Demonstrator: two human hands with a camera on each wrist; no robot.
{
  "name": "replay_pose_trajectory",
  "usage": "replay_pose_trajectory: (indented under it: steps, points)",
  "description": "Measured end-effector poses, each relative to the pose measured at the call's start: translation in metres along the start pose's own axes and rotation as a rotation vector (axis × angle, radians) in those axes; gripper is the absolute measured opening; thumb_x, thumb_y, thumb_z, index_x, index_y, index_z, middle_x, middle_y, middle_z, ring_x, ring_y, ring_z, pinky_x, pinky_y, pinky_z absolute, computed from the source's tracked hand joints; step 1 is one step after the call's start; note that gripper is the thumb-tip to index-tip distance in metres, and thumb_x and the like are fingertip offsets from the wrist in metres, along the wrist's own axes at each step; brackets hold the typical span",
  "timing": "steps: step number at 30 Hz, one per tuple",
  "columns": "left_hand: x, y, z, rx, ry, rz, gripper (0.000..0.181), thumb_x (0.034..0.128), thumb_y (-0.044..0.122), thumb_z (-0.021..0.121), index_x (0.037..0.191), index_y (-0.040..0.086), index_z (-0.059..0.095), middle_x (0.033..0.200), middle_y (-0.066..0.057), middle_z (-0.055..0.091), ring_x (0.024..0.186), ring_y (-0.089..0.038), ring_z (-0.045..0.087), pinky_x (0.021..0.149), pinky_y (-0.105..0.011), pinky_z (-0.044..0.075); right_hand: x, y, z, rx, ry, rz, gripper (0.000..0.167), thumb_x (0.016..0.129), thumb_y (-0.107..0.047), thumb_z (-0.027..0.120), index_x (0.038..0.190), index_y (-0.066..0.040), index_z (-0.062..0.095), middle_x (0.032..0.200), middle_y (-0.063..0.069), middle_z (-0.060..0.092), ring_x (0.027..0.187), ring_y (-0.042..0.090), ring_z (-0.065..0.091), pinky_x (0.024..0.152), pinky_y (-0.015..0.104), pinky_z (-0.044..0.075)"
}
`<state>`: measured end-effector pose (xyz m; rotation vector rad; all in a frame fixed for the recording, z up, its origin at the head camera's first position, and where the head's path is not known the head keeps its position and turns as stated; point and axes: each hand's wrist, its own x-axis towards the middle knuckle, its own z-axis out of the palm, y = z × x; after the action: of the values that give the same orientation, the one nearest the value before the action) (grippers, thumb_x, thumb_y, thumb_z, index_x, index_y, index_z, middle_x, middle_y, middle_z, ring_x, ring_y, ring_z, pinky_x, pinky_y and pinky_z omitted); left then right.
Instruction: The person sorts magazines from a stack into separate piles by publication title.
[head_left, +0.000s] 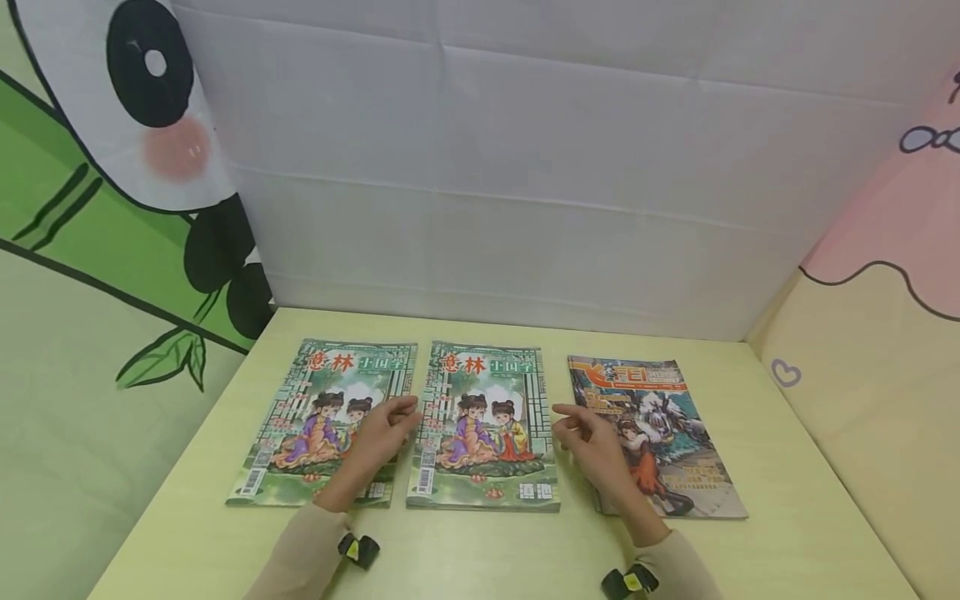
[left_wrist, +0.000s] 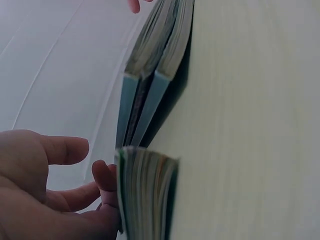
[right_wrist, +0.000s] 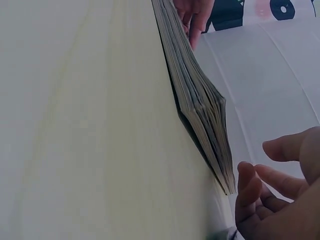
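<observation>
In front of you, the middle 意林 magazine [head_left: 480, 417] lies flat on the pale yellow desk [head_left: 480, 554], two cartoon figures on its green cover. A matching 意林 magazine [head_left: 300, 417] lies just to its left; an orange-titled magazine [head_left: 690, 433] lies to its right, across a wider gap and slightly turned. Your left hand [head_left: 382, 433] is by the middle magazine's left edge, overlapping the matching one; your right hand [head_left: 596, 446] is by its right edge, fingers loosely bent. Contact is unclear. Beyond it rises a creased white backdrop [head_left: 525, 167], with a painted panda [head_left: 176, 100] far to its left.
</observation>
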<state>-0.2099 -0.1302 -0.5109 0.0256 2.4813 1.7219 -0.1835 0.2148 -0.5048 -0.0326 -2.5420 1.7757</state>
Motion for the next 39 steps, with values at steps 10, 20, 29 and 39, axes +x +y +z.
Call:
replay_pose_trajectory:
  steps: [10,20,29,39]
  points:
    - [-0.002,0.001,0.001,0.111,0.005,0.066,0.042,0.1103,0.013,0.068,0.145,-0.010,0.065,0.130,-0.024,0.070,0.116,-0.036,0.068,0.091,-0.049,0.060,0.004,0.012,0.007,0.004,-0.012,0.045,0.045,0.101,-0.003,0.077,0.145,0.003,0.069,0.111,0.015,0.075,0.083,0.017,0.065,0.060,0.024,0.052]
    - [0.001,0.001,0.003,0.147,0.001,0.037,0.044,0.1104,0.014,0.068,0.147,-0.010,0.064,0.128,-0.021,0.071,0.118,-0.036,0.068,0.091,-0.048,0.061,0.002,0.009,0.010,-0.093,-0.068,0.080,0.046,0.102,-0.007,0.078,0.144,0.007,0.069,0.110,0.010,0.073,0.082,0.017,0.065,0.059,0.025,0.048]
    - [-0.001,0.002,0.000,0.074,-0.004,0.002,0.047,0.1092,0.018,0.072,0.149,-0.006,0.065,0.130,-0.020,0.070,0.118,-0.034,0.067,0.084,-0.035,0.059,0.002,0.007,0.010,-0.106,-0.076,0.056,0.044,0.102,-0.005,0.077,0.143,0.008,0.069,0.108,0.010,0.072,0.081,0.017,0.065,0.060,0.025,0.050]
    - [-0.004,0.004,-0.003,0.043,-0.025,0.007,0.049,0.1090,0.020,0.073,0.151,-0.003,0.064,0.137,-0.022,0.071,0.120,-0.035,0.069,0.086,-0.038,0.062,0.000,0.008,0.011,-0.111,-0.076,0.053,0.046,0.102,-0.006,0.078,0.145,0.007,0.068,0.111,0.011,0.071,0.086,0.016,0.065,0.064,0.026,0.053]
